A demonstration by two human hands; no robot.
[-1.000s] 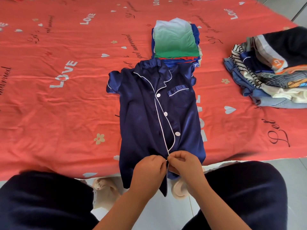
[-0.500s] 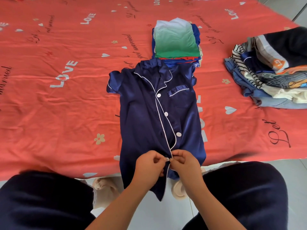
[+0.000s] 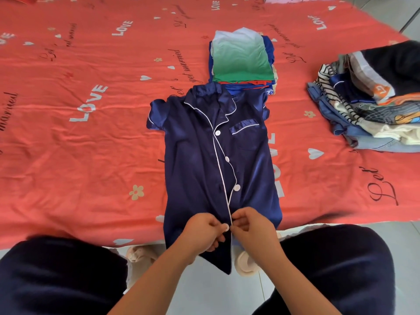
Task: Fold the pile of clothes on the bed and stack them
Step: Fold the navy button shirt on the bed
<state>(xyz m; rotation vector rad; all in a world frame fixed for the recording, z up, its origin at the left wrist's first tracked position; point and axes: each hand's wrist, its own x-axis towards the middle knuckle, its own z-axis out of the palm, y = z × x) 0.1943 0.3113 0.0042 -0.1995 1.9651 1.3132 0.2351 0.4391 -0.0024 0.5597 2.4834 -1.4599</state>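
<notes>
A navy satin pyjama shirt [image 3: 195, 160] with white piping lies face up on the red bed cover, its hem hanging over the near edge. My left hand [image 3: 202, 233] pinches the left front panel at the lowest white button. My right hand [image 3: 252, 226] pinches the right front edge beside it. Three buttons above are fastened. A folded stack [image 3: 241, 57] with a green-to-white top sits just beyond the collar. An unfolded pile of clothes [image 3: 372, 103] lies at the right.
The red bed cover [image 3: 79, 155] with "LOVE" print spreads left and far. My dark-trousered knees [image 3: 329, 264] flank the hanging hem over the pale tiled floor [image 3: 204, 289]. Pale slippers [image 3: 245, 262] show under the bed edge.
Both hands have shifted slightly up along the shirt front, still working at the lowest button. The white button now shows at my left fingertips. The shirt has barely moved.
</notes>
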